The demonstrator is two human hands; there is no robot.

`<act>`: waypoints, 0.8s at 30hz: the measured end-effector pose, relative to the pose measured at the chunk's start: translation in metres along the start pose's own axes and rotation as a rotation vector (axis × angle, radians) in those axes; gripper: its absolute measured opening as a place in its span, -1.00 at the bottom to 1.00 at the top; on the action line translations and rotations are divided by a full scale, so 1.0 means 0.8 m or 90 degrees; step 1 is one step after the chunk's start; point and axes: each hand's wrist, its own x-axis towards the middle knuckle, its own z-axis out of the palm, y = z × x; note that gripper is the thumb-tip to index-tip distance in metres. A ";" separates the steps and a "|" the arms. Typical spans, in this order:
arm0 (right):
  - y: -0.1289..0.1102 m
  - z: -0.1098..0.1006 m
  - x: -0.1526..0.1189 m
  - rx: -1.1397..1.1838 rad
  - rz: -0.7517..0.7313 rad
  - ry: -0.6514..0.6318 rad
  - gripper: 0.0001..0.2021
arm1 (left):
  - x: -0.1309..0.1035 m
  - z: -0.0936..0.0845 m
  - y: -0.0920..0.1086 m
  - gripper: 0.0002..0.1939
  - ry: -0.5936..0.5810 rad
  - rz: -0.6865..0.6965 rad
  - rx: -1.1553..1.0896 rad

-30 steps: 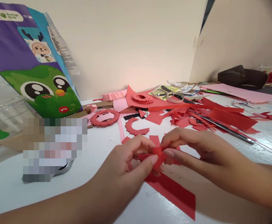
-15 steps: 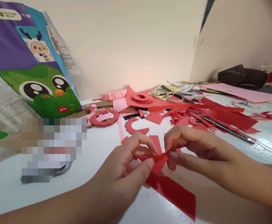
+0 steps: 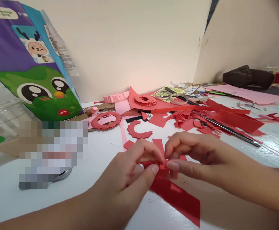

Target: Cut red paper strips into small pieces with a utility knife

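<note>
Between my two hands is a small folded piece of red paper [image 3: 163, 166], partly hidden by the fingers. My left hand [image 3: 137, 169] pinches it between thumb and bent fingers. From the other side my right hand [image 3: 189, 156] closes on its right end with thumb and fingertips. Just below lies a flat strip of red paper [image 3: 180, 198] on the white table. Behind the hands are more red paper pieces [image 3: 158, 145] and a curved, part-made ring of folded red paper [image 3: 138, 130].
A closed red paper ring [image 3: 106, 120] lies left of the scraps. Tape rolls [image 3: 179, 99] rest on red paper at the back. A metallic pen-like tool [image 3: 232, 131] lies right. At left stand a purple and green paper bag [image 3: 46, 86] and a blurred-out object [image 3: 55, 153].
The right hand's fingertips have moved slightly left, closer to the left hand. The right end of the small red paper now looks folded over and shorter. The view has shifted a little.
</note>
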 end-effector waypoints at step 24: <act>-0.008 -0.005 0.002 -0.147 -0.034 0.058 -0.66 | 0.009 0.002 0.011 -0.80 0.059 -0.111 0.068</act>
